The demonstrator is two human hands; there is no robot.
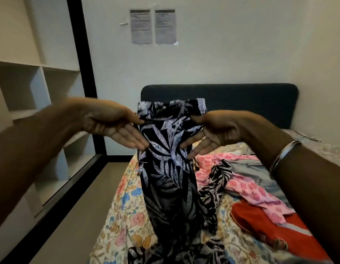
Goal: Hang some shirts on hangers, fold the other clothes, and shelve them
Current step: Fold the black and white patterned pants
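A black garment with a pale leaf print [171, 168] hangs in the air over the bed, its lower end trailing onto the floral bedsheet [123, 212]. My left hand [115, 128] pinches its upper left edge between thumb and fingers. My right hand [209, 132] pinches the upper right edge, with the other fingers spread below. A narrow top part of the garment stands above both hands.
A pile of clothes lies on the bed: a pink printed piece [251, 185], a red garment [270, 225], a grey one [247, 166] and a zebra-striped one [216, 183]. White open shelves [28, 88] stand to the left. A dark headboard [241, 98] backs the bed.
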